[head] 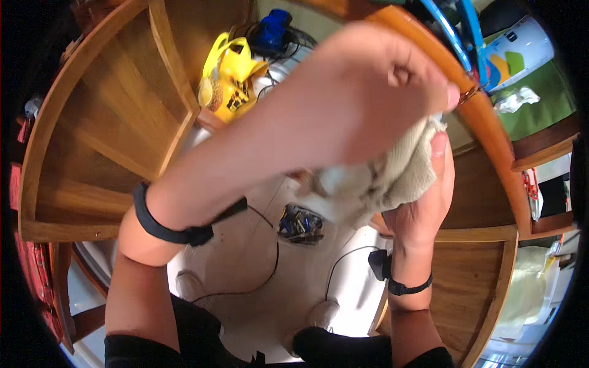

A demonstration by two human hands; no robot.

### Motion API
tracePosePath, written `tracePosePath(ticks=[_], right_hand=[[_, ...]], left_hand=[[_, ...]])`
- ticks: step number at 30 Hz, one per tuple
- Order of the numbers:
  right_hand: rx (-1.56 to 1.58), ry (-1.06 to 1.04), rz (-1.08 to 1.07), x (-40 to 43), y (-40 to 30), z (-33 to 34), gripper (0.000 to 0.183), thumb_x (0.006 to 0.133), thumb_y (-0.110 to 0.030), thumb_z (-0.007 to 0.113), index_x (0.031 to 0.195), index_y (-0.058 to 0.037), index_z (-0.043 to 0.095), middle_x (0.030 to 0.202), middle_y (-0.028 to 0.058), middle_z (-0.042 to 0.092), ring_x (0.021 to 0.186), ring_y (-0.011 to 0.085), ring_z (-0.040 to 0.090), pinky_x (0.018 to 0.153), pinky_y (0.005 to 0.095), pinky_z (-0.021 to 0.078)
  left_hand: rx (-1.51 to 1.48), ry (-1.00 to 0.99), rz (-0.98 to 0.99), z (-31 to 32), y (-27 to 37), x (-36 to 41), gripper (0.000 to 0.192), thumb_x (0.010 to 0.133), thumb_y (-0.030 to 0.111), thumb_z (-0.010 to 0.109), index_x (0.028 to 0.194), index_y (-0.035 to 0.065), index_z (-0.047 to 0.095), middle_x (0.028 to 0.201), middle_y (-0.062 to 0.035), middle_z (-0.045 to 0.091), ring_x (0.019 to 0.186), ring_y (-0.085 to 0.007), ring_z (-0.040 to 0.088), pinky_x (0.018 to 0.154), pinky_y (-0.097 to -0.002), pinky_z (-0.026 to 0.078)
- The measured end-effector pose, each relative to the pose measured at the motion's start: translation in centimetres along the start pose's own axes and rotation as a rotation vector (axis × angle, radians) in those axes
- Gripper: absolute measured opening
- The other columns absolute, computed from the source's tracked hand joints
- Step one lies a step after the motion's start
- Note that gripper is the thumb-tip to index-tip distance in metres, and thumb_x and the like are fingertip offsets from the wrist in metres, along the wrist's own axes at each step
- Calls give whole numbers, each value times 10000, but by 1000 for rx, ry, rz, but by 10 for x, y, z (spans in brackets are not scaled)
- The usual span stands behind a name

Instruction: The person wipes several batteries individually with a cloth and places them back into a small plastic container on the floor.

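Observation:
A beige knit cloth (409, 170) with dark stains is bunched up in front of me, its lower left part blurred. My right hand (423, 214) grips it from the right side, with the thumb pressed on its edge. Across the top reaches my left hand (382, 78), blurred and curled over the upper end of the cloth; most of its fingers are hidden behind the hand itself. Black straps circle both of my forearms. Below the cloth, a clear bag of small tools or parts (301, 224) lies on the pale floor (244, 257).
Wooden cabinet doors stand swung out at left (106, 115) and right (464, 280). An orange-brown wooden frame (487, 124) curves past my hands. Behind are a yellow plastic bag (230, 87), a blue object (274, 30) and a white printed container (522, 55). A black cable (277, 257) crosses the floor.

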State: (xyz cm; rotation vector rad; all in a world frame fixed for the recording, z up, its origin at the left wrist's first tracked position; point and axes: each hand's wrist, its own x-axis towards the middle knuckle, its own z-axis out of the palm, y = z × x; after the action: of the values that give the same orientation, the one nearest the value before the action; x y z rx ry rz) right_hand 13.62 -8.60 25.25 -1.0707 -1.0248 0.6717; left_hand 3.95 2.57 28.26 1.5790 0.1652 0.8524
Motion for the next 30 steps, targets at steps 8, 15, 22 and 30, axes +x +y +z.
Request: tracePosePath(ticks=[8, 15, 22, 30], right_hand=[[-136, -150, -165, 2, -1, 5, 439, 998, -409, 379, 1001, -14, 570, 888, 45, 599, 758, 106, 555, 679, 240, 447], [-295, -179, -222, 2, 18, -9, 346, 970, -223, 515, 1212, 24, 521, 1003, 16, 605, 895, 86, 543, 771, 227, 440], [-574, -475, -419, 11, 29, -28, 258, 834, -68, 654, 1089, -36, 627, 899, 98, 682, 839, 202, 659, 746, 309, 489], [-1000, -1020, 464, 30, 46, -82, 197, 844, -193, 623, 908, -14, 674, 766, 126, 671, 684, 186, 623, 646, 291, 471]], left_hand=[[430, -41, 216, -6, 23, -9, 218, 832, 214, 642, 869, 0, 667, 696, -44, 617, 634, -79, 555, 588, -225, 446], [606, -31, 275, 9, 26, -13, 164, 811, 174, 663, 868, 20, 659, 685, -18, 585, 608, -73, 523, 562, -213, 425], [716, -227, 152, -2, 31, -22, 123, 822, 136, 644, 866, 23, 622, 685, -40, 565, 609, -120, 518, 563, -244, 423], [1159, -507, -202, -32, -12, -46, 259, 861, 256, 595, 1006, 47, 646, 831, -150, 636, 765, -280, 623, 666, -378, 476]])
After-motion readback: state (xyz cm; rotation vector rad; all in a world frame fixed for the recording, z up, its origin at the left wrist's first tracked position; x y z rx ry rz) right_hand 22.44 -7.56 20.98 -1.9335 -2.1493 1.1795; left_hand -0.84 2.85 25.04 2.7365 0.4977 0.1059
